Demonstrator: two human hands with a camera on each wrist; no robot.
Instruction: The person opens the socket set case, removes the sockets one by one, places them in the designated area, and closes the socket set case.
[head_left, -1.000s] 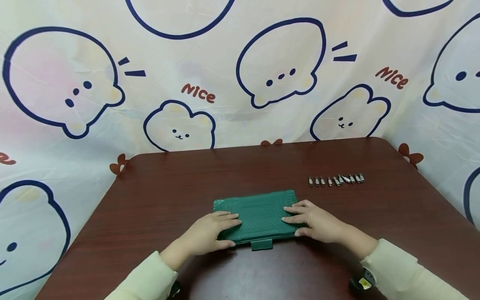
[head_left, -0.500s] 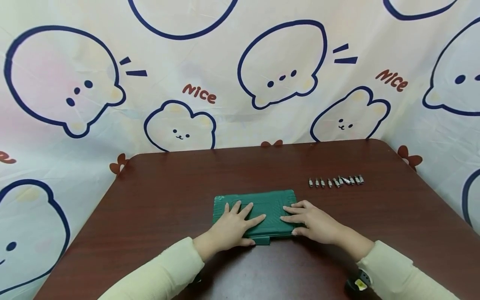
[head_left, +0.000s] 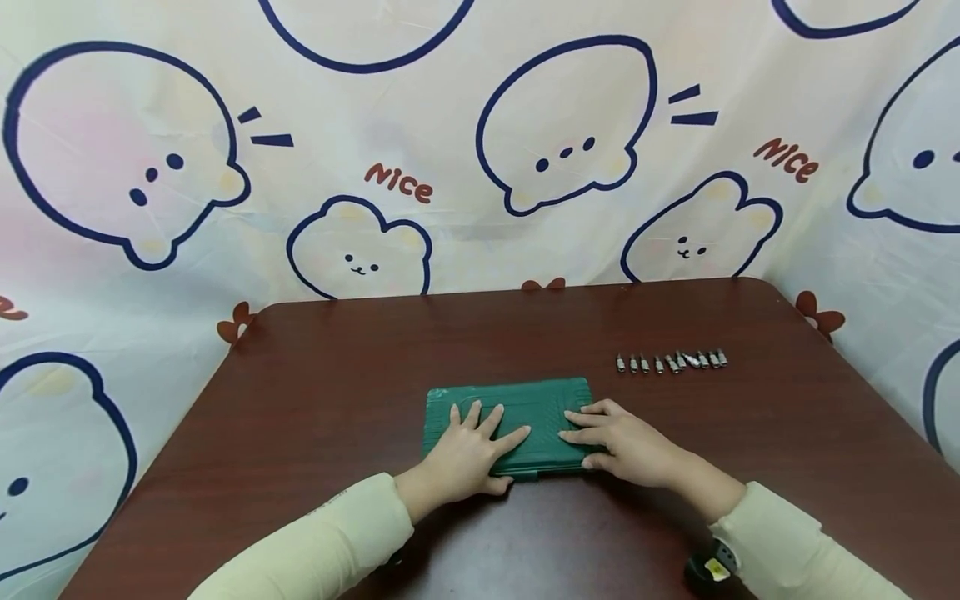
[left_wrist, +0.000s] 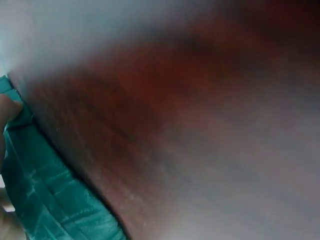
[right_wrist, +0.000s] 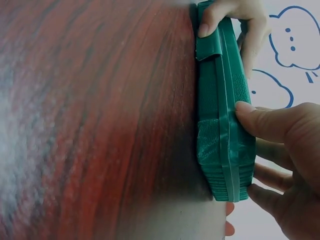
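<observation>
A green plastic case [head_left: 551, 412] with a textured lid lies closed on the brown table. My left hand [head_left: 465, 458] is spread over the left half of the lid, its fingers fanned out. Its thumb presses on the latch flap [right_wrist: 209, 47] at the case's front side, as the right wrist view shows. My right hand [head_left: 630, 446] rests on the right end of the lid with fingers extended, the thumb touching the front edge. In the left wrist view, part of the case [left_wrist: 55, 190] shows at the lower left; the rest there is blurred.
Several small metal bits [head_left: 671, 362] stand or lie in a row on the table [head_left: 360, 358], behind and right of the case. A patterned cloth [head_left: 450, 125] hangs around the table's back and sides.
My left hand has moved right from the case's left edge onto the lid, its thumb reaching the latch. The latch flap, sticking out earlier, is now folded down. The right hand has barely moved.
</observation>
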